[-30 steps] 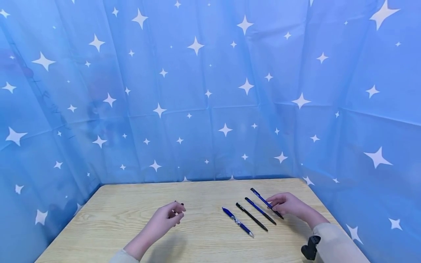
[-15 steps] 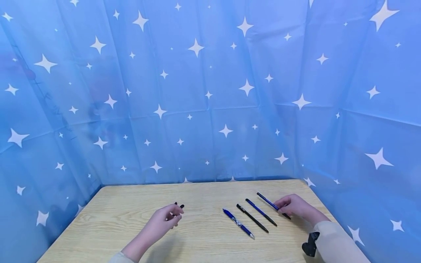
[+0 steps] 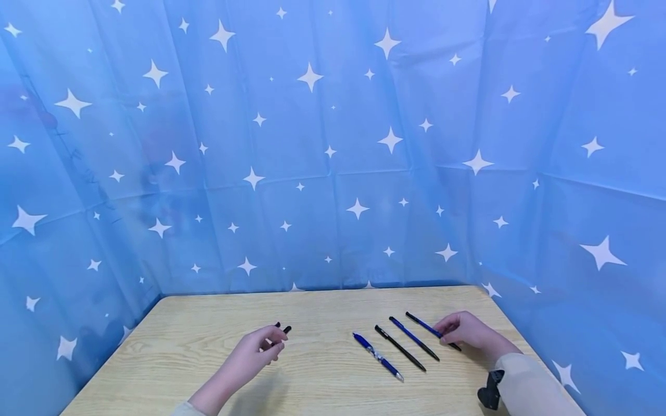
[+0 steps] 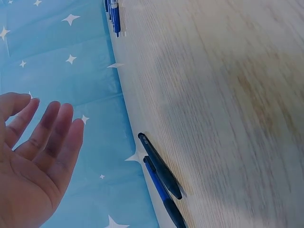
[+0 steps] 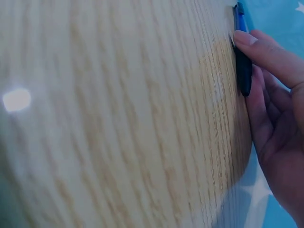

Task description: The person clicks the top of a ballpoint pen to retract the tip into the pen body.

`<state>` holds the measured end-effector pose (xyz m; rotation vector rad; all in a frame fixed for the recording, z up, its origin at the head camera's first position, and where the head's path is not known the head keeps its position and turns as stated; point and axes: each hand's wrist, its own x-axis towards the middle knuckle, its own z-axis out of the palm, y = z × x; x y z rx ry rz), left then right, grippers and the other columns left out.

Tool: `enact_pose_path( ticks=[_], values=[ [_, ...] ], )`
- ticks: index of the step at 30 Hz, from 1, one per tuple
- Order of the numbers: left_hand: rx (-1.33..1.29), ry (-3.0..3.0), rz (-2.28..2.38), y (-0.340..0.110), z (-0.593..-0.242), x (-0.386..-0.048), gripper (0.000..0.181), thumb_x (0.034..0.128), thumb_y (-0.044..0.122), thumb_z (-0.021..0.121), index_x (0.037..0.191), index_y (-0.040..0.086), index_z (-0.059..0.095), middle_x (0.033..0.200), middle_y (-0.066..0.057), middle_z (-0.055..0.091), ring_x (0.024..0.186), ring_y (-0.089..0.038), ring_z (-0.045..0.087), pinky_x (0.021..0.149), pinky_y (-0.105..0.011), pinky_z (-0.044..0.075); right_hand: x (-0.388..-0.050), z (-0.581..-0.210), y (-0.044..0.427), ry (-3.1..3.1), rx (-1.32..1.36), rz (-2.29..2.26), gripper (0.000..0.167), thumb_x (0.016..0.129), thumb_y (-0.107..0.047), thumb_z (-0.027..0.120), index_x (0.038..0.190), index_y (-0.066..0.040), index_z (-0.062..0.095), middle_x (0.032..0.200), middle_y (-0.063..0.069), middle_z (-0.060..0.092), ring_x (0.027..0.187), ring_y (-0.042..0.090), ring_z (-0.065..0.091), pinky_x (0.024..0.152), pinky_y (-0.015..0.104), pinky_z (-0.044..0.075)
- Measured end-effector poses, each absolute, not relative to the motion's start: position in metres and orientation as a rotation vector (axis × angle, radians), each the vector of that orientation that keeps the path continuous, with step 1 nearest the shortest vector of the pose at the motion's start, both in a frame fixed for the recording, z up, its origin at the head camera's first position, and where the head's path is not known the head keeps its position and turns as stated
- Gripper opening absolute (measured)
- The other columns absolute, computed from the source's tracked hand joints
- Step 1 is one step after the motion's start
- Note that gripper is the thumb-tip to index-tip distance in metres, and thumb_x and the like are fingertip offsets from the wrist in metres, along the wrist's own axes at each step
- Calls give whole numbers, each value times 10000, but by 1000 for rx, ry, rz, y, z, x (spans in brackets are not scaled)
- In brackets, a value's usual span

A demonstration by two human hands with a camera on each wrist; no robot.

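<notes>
My right hand (image 3: 468, 332) pinches a blue pen (image 3: 420, 322) with a dark grip between thumb and fingers, at the right end of a slanted row of pens. In the right wrist view that pen (image 5: 243, 71) lies along the tabletop under my thumb. Left of it lie another blue pen (image 3: 413, 337), a black pen (image 3: 399, 348) and a blue-and-white pen (image 3: 377, 355). My left hand (image 3: 252, 355) hovers with relaxed fingers. Beyond it, two pens (image 3: 287, 330) show only their dark ends; the left wrist view has a black pen (image 4: 160, 166) and a blue pen (image 4: 161, 190), apart from the hand.
The pens lie on a light wood-grain table (image 3: 322, 381). A blue curtain with white stars (image 3: 312, 173) hangs behind the far edge and along both sides. A black device (image 3: 491, 390) is at the right sleeve.
My right hand has shifted a little to the right, bringing the pinched blue pen along. The left hand has barely moved, and the other pens keep their places.
</notes>
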<state>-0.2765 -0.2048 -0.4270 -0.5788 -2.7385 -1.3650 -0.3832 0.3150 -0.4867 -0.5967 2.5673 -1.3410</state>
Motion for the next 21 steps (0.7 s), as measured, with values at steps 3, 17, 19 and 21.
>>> enact_pose_path(
  ticks=[3, 17, 19, 21],
  values=[
    [-587, -2728, -1347, -205, -426, -276, 117, 979, 178, 605, 1069, 117, 649, 889, 15, 602, 736, -195, 611, 612, -286, 517, -383, -486, 315, 2553, -586, -1346, 294, 822, -41, 764, 1091, 55, 693, 965, 122, 673, 821, 236, 599, 636, 298, 517],
    [-528, -2727, -1227, -208, -416, -283, 120, 956, 180, 638, 1064, 134, 663, 902, 34, 628, 756, -136, 594, 624, -296, 493, -383, -463, 311, 2621, -592, -1246, 404, 819, -86, 778, 1193, 8, 656, 1059, 110, 661, 915, 268, 612, 703, 341, 542],
    [-505, -2716, -1192, -209, -413, -285, 125, 947, 198, 653, 1061, 147, 665, 908, 47, 639, 801, -133, 600, 666, -320, 495, -380, -456, 309, 2654, -640, -1217, 436, 814, -85, 783, 1214, 12, 642, 1107, 147, 646, 981, 329, 603, 737, 365, 544],
    [-482, -2703, -1171, -211, -412, -287, 142, 939, 228, 666, 1062, 157, 665, 924, 53, 648, 864, -144, 610, 722, -353, 506, -378, -447, 307, 2678, -701, -1191, 474, 814, -91, 786, 1247, 10, 622, 1179, 187, 620, 1071, 394, 570, 809, 417, 535]
  ],
)
